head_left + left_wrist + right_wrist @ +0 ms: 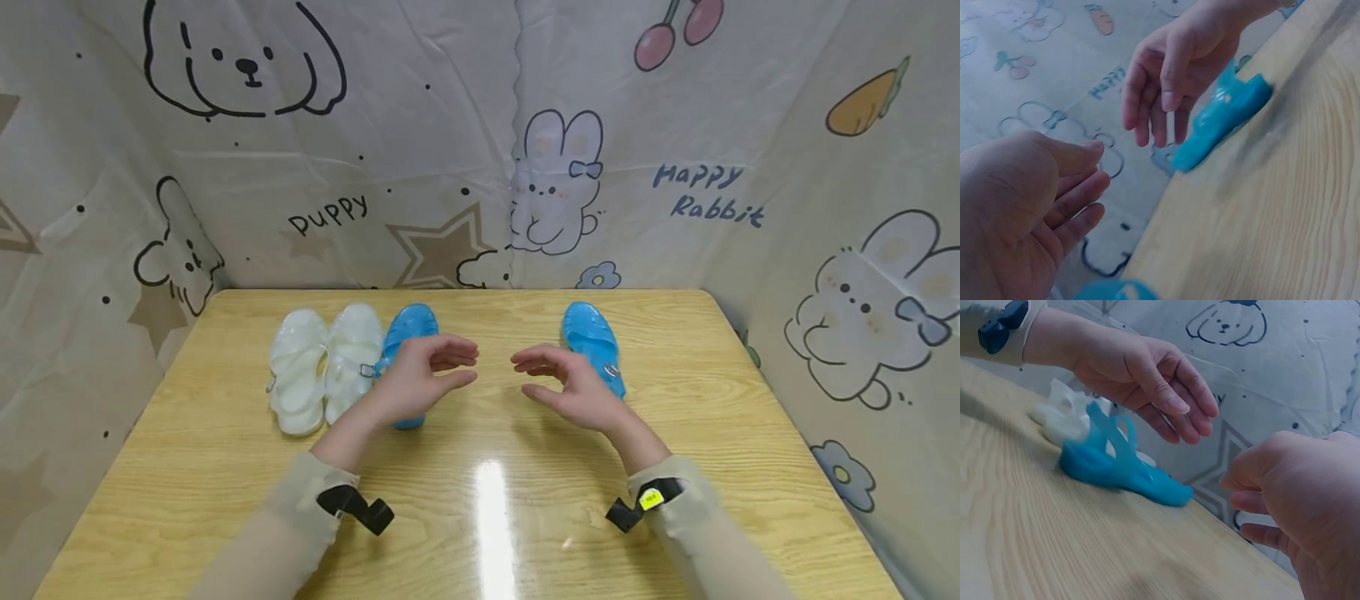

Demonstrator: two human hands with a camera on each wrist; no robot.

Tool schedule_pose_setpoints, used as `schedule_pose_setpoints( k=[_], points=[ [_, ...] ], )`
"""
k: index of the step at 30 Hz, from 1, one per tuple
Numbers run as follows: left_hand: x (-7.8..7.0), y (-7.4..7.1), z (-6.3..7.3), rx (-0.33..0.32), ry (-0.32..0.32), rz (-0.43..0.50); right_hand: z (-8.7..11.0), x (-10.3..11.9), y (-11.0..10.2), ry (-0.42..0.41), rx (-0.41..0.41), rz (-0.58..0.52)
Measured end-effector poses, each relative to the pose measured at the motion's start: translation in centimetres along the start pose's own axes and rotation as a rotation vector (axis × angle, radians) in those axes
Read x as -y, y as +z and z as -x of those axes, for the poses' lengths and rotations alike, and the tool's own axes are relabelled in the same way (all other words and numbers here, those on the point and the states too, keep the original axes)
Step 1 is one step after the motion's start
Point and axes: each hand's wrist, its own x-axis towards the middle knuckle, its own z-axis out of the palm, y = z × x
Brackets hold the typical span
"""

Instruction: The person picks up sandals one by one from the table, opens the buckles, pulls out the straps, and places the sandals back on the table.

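Note:
Both hands hover above the table with loosely bent fingers and nothing in them, facing each other across a gap. My left hand [422, 377] is over one blue jelly sandal [412, 321], hiding part of it. My right hand [572, 385] is beside the other blue sandal [588, 329], overlapping its lower part in the head view. In the right wrist view, the left blue sandal [1122, 465] shows its raised strap beneath the left hand. A pair of white translucent sandals [297, 375] lies side by side to the left of the blue one.
The wooden table [480, 442] ends at a back edge against a hanging cloth [450, 125] printed with cartoon animals. The cloth also stands along the left and right sides. A bright light reflection lies on the front middle of the table.

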Motion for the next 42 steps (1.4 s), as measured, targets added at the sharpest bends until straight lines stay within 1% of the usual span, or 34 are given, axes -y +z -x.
schedule_pose_setpoints(
  k=[4,9,12,15,18,23,25,28,31,35,42],
  points=[
    [0.4,-2.2,1.0,-0.042,-0.008,-0.027,-1.1,0.3,1.6,-0.003,-0.003,-0.039],
    [1.2,-4.7,2.1,-0.129,-0.026,-0.056,-2.2,0.3,3.7,0.015,0.03,-0.074],
    [2.1,-5.9,2.6,-0.177,-0.044,-0.05,-2.8,0.1,4.8,0.031,0.057,-0.089],
    [3.0,-6.6,3.0,-0.203,-0.076,-0.026,-3.5,0.0,5.9,0.038,0.071,-0.099],
    [3.7,-6.9,3.4,-0.215,-0.118,-0.005,-4.2,-0.2,7.0,0.034,0.069,-0.111],
    [5.0,-7.0,4.0,-0.229,-0.195,-0.021,-5.3,-0.8,8.6,0.021,0.053,-0.128],
    [5.5,-7.0,4.2,-0.223,-0.232,-0.032,-5.6,-1.1,9.2,0.027,0.041,-0.12],
    [6.1,-6.9,4.6,-0.217,-0.27,-0.046,-6.0,-1.5,9.9,0.045,0.02,-0.086],
    [6.4,-6.8,4.8,-0.223,-0.271,-0.063,-6.5,-1.8,10.5,0.056,0.003,-0.078],
    [6.4,-6.7,5.0,-0.242,-0.253,-0.093,-7.0,-2.0,11.2,0.041,-0.012,-0.096],
    [6.4,-6.4,5.0,-0.296,-0.206,-0.183,-7.4,-2.1,12.1,0.005,0.005,-0.11]
  ],
)
